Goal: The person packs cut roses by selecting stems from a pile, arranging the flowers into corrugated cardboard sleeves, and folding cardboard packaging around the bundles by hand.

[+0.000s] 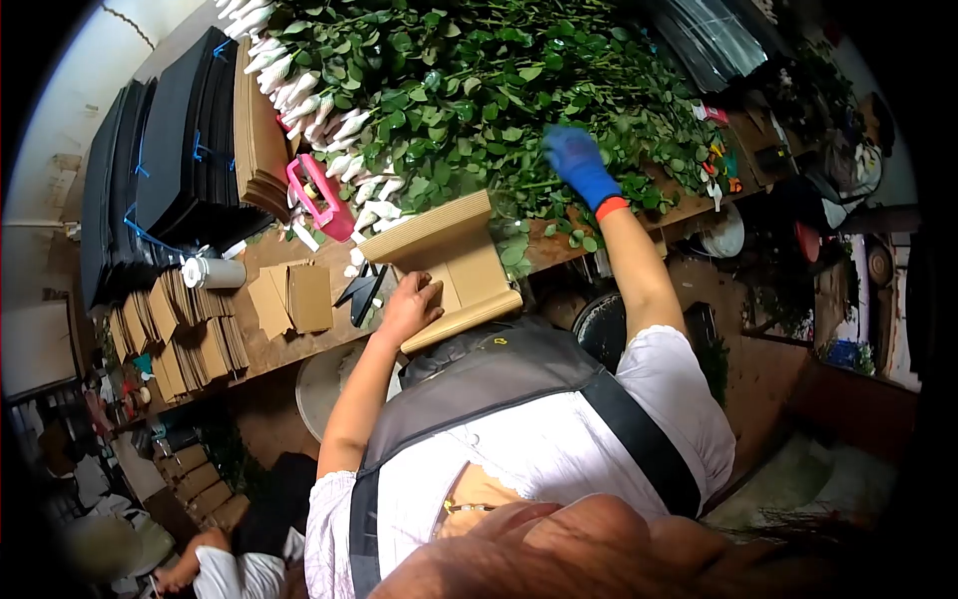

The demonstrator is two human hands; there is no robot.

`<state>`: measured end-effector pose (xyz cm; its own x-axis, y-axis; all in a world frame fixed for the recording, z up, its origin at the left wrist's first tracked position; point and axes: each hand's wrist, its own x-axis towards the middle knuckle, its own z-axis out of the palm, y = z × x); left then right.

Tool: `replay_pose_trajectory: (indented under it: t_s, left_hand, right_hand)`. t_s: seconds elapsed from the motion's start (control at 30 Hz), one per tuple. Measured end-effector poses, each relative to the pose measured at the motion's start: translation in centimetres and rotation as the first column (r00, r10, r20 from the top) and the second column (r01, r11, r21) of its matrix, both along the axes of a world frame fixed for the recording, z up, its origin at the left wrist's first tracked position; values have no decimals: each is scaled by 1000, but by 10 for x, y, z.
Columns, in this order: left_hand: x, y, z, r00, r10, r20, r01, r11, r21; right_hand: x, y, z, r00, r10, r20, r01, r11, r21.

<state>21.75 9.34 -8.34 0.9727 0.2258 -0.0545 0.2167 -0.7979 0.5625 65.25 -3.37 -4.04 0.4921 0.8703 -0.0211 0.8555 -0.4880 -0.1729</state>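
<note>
My left hand (410,307), bare, grips the left edge of a corrugated cardboard wrapper (474,275) with its fingers curled over it. The wrapper lies at the table's front edge against my apron, its far and near sides folded up. In a blue glove, my right hand (577,160) reaches over a broad heap of leafy green stems (449,100). Its fingers are blurred among the leaves, so whether they hold a stem is hidden. White sleeved flower heads (294,90) line the heap's left side. Black scissors-like handles (361,295) lie beside my left hand.
A pink tape dispenser (319,198) stands left of the wrapper. Further left are cut cardboard pieces (291,299), a white lidded cup (213,273) and stacks of black sheets (185,140). Clear plastic sheets (714,45) lie at the back right. Another person (235,569) is at lower left.
</note>
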Motion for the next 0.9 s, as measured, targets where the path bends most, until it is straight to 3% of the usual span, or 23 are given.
replay_pose_trajectory:
  t_s: [0.03,0.13,0.17,0.27,0.3,0.33,0.5,0.6,0.63,0.67,0.7,0.73,0.8,0.83,0.9]
  left_hand:
    - [-1,-1,-1,1000,6,1,-6,1000,1]
    - [1,-1,-2,1000,9,4,-9,1000,4]
    - [0,-1,-2,1000,10,2,-10,1000,6]
    - [0,1,-2,1000,-9,-19,9,1000,10]
    - [1,4,-5,1000,-6,-5,6,999,33]
    - [-1,0,-9,1000,2,0,-2,999,42]
    - [0,2,5,1000,9,-4,-9,1000,-15]
    - [-2,0,9,998,60,-5,-61,992,-110]
    - [-1,-1,12,996,84,18,-80,982,-171]
    - [-1,-1,15,993,110,41,-98,968,-229]
    - [-7,3,-7,993,103,55,-93,983,-161]
    - [-4,1,-2,987,157,14,-148,951,-271]
    - [-4,0,18,948,207,-244,-265,934,-239]
    - [-13,2,-9,977,208,-47,-213,936,-280]
    - [-9,6,1,930,227,-289,-329,863,-383]
  right_hand:
    - [4,-8,10,982,79,170,-130,942,310]
    - [-19,-10,87,887,-17,461,-263,803,535]
    - [-25,-12,87,912,0,410,-201,872,447]
    - [17,-10,55,843,293,452,-487,772,408]
    - [12,-14,62,847,-11,531,-361,721,592]
    - [10,-20,97,897,-77,435,-301,615,729]
    - [-26,-36,137,957,51,286,-231,732,641]
    - [-58,-63,159,971,186,-152,-15,678,735]
    - [-68,-76,163,997,65,-43,-22,762,647]
    - [-82,-85,169,989,116,-87,-39,790,611]
    - [-97,-93,178,977,164,-133,-59,817,574]
    - [-107,-99,183,961,208,-180,-81,840,536]
    - [-112,-114,155,894,229,-385,-83,929,361]
    - [-115,-123,138,910,229,-346,-140,954,264]
    - [-116,-134,103,933,202,-297,-179,978,102]
